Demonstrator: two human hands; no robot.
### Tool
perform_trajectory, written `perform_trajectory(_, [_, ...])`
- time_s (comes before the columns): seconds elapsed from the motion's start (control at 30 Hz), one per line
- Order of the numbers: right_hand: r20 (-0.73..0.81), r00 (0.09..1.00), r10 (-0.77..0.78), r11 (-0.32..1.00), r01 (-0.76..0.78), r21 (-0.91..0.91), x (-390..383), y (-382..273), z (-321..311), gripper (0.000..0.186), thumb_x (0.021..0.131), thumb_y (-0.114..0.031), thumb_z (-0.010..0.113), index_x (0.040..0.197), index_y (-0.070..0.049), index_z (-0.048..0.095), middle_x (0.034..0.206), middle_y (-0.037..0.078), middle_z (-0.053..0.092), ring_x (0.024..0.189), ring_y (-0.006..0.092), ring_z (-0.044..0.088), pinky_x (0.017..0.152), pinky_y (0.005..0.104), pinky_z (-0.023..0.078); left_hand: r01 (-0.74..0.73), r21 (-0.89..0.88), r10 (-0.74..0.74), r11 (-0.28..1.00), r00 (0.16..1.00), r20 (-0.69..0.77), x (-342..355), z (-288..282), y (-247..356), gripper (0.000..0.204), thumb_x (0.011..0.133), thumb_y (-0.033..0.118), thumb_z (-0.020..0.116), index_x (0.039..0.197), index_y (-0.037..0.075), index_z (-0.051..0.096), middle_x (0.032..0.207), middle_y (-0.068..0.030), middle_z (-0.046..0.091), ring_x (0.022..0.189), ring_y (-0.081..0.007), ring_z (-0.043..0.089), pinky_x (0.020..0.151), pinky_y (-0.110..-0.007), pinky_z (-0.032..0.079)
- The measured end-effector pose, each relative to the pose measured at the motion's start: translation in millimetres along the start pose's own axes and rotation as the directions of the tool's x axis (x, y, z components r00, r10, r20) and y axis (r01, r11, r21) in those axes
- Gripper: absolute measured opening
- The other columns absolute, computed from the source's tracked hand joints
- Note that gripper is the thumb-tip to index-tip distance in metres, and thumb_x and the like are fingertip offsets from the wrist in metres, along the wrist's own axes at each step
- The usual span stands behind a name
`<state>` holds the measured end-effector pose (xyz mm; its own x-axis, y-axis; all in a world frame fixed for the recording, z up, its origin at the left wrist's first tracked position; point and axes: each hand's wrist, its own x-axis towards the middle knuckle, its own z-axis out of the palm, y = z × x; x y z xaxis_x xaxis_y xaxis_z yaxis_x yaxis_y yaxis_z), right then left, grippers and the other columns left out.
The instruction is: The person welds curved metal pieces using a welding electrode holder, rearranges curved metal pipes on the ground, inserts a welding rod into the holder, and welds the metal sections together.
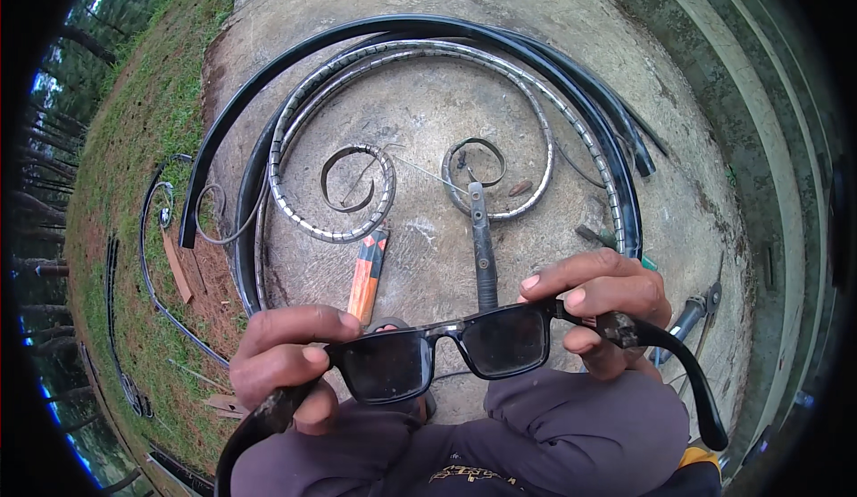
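Observation:
A pair of black sunglasses with dark lenses is held up above my lap, its arms spread apart. My left hand pinches the frame near the left hinge. At the other hinge, my right hand grips the frame between thumb and fingers. Beyond the glasses on the concrete lies a metal strip bent into scrolls, wrapped in spiral bands. A black flat bar tool points away from me in the middle. Left of it is an orange and black block-like piece, partly hidden by the glasses.
Large black curved tubes arch round the scrolls. An angle grinder-like tool lies at the right near a concrete step. On the left, grass borders the slab, with a thin bent rod and a wood strip. My bent knees are close below.

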<state>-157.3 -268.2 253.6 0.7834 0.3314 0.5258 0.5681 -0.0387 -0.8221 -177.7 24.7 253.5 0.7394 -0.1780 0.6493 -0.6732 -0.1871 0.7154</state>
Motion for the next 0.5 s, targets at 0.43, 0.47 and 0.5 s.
perform_trajectory(0.43, [-0.069, 0.952, -0.297, 0.955, 0.298, -0.001, 7.0, -37.8, -18.8, 0.032, 0.094, -0.024, 0.072, 0.111, -0.003, 0.054, 0.103, 0.021, 0.063, 0.083, 0.0273, 0.073, 0.07, 0.0328, 0.063, -0.021, 0.054, 0.022, 0.998, 0.999, -0.028, 41.8, -14.5, 69.4, 0.023, 0.097, 0.024, 0.066, 0.113, 0.009, 0.059, 0.088, -0.0013, 0.062, 0.064, -0.0133, 0.063, 0.057, -0.031, 0.055])
perform_trajectory(0.47, [-0.069, 0.952, -0.299, 0.954, 0.299, -0.012, 7.3, -40.3, -19.3, 0.032, 0.094, -0.024, 0.072, 0.111, -0.002, 0.054, 0.103, 0.021, 0.063, 0.083, 0.0272, 0.073, 0.07, 0.0327, 0.063, -0.076, 0.101, 0.08, 0.992, 0.996, -0.037, 40.4, -21.8, 58.8, 0.028, 0.096, 0.032, 0.066, 0.102, 0.008, 0.055, 0.068, -0.0011, 0.056, 0.053, -0.0086, 0.055, 0.051, -0.029, 0.05])
perform_trajectory(0.5, [-0.066, 0.952, -0.3, 0.954, 0.299, -0.022, 7.1, -42.8, -20.1, 0.033, 0.094, -0.024, 0.072, 0.111, -0.002, 0.054, 0.103, 0.021, 0.063, 0.083, 0.0271, 0.073, 0.07, 0.0325, 0.063, -0.16, 0.094, 0.164, 0.983, 0.986, -0.038, 37.2, -26.8, 54.2, 0.027, 0.096, 0.032, 0.066, 0.103, 0.008, 0.055, 0.07, -0.001, 0.056, 0.053, -0.0085, 0.056, 0.052, -0.029, 0.051])
